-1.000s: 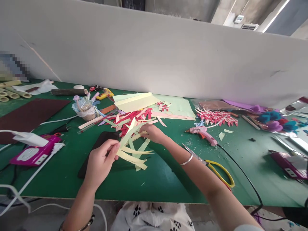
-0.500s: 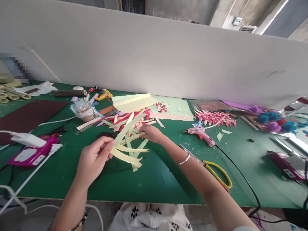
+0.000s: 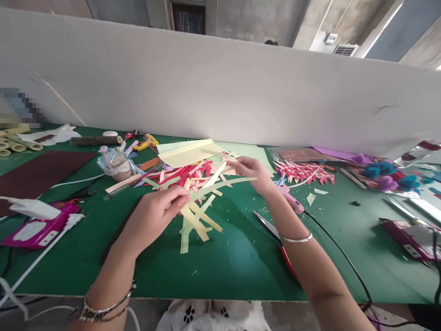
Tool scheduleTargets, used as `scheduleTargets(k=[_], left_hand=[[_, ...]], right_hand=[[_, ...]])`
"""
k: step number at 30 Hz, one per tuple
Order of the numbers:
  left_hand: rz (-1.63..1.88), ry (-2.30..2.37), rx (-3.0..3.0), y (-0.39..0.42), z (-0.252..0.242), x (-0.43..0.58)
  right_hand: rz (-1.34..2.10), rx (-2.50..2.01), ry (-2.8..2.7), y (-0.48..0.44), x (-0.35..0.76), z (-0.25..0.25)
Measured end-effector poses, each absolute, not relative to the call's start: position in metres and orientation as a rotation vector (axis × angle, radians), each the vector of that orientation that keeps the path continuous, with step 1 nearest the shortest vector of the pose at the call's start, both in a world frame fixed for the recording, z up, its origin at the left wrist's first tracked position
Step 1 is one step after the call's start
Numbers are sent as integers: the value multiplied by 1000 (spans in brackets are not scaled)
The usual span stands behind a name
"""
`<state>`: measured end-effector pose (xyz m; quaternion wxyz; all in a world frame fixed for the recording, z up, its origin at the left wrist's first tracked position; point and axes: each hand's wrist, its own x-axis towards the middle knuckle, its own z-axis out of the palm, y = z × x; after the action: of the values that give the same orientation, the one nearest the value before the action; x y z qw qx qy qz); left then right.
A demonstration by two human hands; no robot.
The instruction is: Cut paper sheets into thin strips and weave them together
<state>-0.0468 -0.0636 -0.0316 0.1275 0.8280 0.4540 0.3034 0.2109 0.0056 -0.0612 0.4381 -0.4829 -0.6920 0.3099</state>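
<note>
My left hand [image 3: 156, 211] is closed, pinching several pale yellow and green paper strips [image 3: 198, 218] that fan out to the right and downward. One long pale green strip [image 3: 223, 183] stretches from it toward my right hand. My right hand [image 3: 251, 171] hovers over the far side of the paper heap with fingers pinched; a faint, blurred pale strip seems to extend left from its fingertips. Beneath and beyond both hands lies a heap of red, pink and green strips [image 3: 198, 172]. Scissors [image 3: 268, 225] rest under my right forearm, their handles partly hidden.
Folded pale yellow paper [image 3: 189, 154] lies at the back. Woven red-and-white pieces [image 3: 303, 171] and a pink glue gun [image 3: 292, 201] with a black cord are on the right. A decorated pot [image 3: 119, 168] and a magenta power strip [image 3: 41, 225] stand on the left.
My right hand has moved right and away from me, off the front of the heap. My left hand, with its strips, has shifted slightly right. The view has tilted a little.
</note>
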Motion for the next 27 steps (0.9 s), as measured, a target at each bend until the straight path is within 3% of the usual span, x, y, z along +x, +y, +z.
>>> scheduleTargets(k=[5, 14, 27], left_hand=[[887, 1423, 2579, -45, -4, -28], [618, 1489, 2739, -16, 5, 6], [623, 1749, 2849, 6, 5, -7]], right_hand=[[640, -1048, -1445, -8, 232, -24], [417, -826, -1474, -48, 221, 20], [207, -846, -1150, -57, 216, 20]])
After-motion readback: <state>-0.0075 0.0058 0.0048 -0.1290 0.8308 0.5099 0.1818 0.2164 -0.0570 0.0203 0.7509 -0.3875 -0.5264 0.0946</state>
